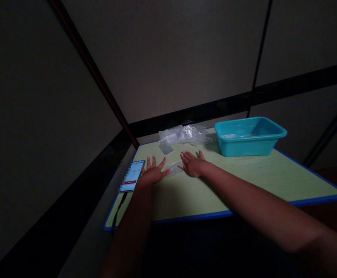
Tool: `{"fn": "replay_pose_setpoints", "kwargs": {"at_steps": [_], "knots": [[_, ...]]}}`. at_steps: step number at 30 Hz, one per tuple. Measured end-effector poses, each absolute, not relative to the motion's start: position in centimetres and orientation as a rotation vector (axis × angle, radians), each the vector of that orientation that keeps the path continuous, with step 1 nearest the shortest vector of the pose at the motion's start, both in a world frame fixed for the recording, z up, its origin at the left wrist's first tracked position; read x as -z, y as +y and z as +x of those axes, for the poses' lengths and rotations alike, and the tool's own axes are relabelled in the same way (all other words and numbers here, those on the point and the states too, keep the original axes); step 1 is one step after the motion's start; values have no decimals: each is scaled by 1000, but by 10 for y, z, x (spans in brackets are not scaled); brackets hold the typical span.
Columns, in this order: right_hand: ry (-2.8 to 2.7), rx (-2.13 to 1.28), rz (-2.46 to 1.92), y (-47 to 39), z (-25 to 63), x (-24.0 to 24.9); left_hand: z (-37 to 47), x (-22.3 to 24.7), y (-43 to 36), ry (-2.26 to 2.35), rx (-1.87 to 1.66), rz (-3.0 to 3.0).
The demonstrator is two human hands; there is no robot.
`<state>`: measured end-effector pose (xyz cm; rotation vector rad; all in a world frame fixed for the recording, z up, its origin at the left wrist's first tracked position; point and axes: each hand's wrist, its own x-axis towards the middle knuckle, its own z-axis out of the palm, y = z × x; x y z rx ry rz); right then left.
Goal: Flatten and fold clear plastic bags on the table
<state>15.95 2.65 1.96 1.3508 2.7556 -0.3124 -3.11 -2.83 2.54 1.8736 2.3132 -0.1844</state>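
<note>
Between my hands, a clear plastic bag (174, 170) lies flat on the pale green table (186, 200). My left hand (153, 172) has its fingers spread, with the thumb at the bag's left end. On the bag's right end rests my right hand (194, 165), palm down and fingers stretched out. Neither hand grips anything. Behind them, a loose pile of clear plastic bags (186, 134) covers the back of the table, one small bag hanging forward from it.
A teal plastic basin (246, 148) stands at the back right, with some clear plastic inside. A phone (132, 177) with a lit screen lies at the left edge, a dark strap (119, 208) trailing from it. Walls (171, 58) rise behind and to the left. Blue trim (191, 217) edges the table.
</note>
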Motion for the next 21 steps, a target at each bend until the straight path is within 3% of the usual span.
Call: {"fn": "replay_pose_setpoints", "kwargs": {"at_steps": [14, 21], "knots": [[2660, 359, 1336, 23, 159, -22, -30, -26, -28, 2323, 249, 1831], [2859, 363, 1496, 34, 166, -28, 3, -25, -32, 2282, 34, 2247]]}}
